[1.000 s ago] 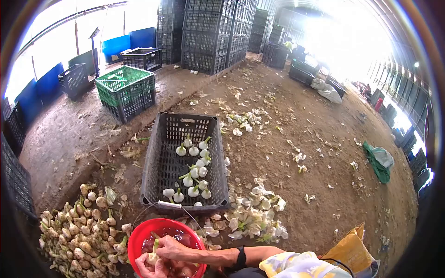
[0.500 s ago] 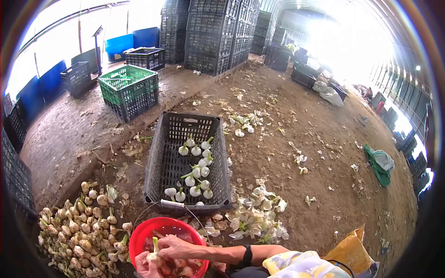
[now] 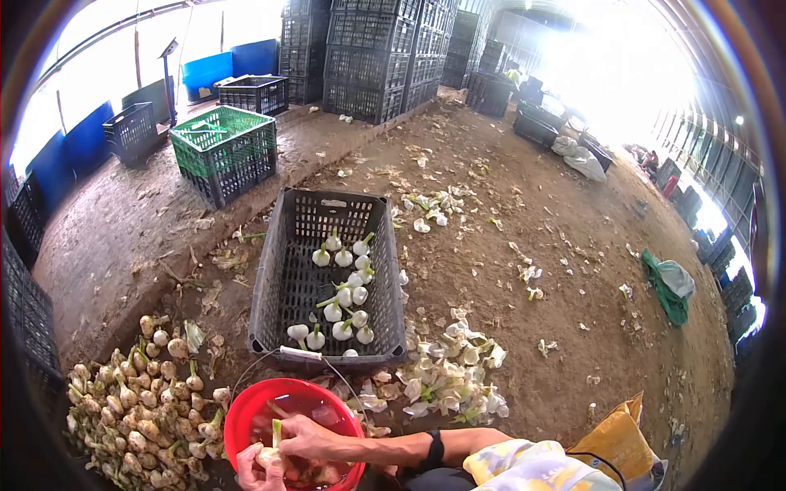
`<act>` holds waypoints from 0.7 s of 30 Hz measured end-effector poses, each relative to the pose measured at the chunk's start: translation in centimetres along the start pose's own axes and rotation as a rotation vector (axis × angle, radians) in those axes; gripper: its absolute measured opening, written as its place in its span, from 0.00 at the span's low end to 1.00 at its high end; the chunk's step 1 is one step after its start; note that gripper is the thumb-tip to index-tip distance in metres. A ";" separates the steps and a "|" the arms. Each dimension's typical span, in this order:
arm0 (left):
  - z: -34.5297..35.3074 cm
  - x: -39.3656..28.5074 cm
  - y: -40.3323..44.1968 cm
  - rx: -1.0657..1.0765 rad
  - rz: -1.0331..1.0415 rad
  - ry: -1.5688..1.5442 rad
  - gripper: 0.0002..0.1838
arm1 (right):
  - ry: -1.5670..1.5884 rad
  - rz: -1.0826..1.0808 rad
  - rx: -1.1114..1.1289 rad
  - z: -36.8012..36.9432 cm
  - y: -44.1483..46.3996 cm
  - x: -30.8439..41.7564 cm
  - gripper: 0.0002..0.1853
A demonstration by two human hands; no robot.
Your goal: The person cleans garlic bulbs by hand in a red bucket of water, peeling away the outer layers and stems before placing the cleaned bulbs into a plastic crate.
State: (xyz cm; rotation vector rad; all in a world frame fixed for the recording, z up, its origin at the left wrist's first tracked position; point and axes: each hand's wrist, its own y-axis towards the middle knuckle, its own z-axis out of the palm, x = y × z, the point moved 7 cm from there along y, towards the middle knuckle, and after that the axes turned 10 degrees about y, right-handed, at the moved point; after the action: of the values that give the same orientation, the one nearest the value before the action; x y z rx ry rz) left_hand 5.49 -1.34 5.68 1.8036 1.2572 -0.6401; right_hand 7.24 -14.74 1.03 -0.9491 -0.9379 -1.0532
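Since the earlier frame little has moved beyond a slight shift of the whole view; both hands stay low over the bucket (image 3: 237,425), the bulb (image 3: 268,457) between them. It should handle as light and firm, probably slick if wet, its outer skin thin and easily torn; the round body looks the surest hold, with the stem (image 3: 277,432) as a short handle. The left hand (image 3: 259,474) has its fingers curled closed round the body, stem up. The right hand (image 3: 304,438) has its fingers bent in beside the stem, though their tips are hidden, so I can't tell whether they pinch or merely touch. Just beneath the fingers lies murky water (image 3: 323,415); beyond them stands the crate (image 3: 264,303) with white bulbs (image 3: 342,331); left of them, a dirt-stained pile (image 3: 139,409); right, peelings (image 3: 458,368).
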 end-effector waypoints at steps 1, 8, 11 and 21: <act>0.1 0.9 -0.1 -0.002 0.002 -0.001 0.15 | -0.002 -0.002 0.001 0.0 -0.1 0.1 0.06; 4.6 8.8 -4.6 0.131 -1.186 -1.123 0.21 | -0.704 -0.599 0.076 1.3 -0.8 1.4 0.11; 5.1 8.7 -4.0 0.304 -1.127 -1.278 0.30 | 0.109 0.173 0.342 1.0 -0.7 0.0 0.14; -0.9 -1.1 0.0 -0.088 -0.184 -0.131 0.23 | 0.275 0.017 0.130 1.3 -0.1 2.0 0.09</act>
State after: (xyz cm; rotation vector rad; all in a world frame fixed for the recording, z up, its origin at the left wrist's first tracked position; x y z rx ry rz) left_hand 5.06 -1.12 7.06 1.5600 1.3502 -0.7801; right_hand 7.42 -14.03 3.37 -0.6831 -0.7585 -1.0639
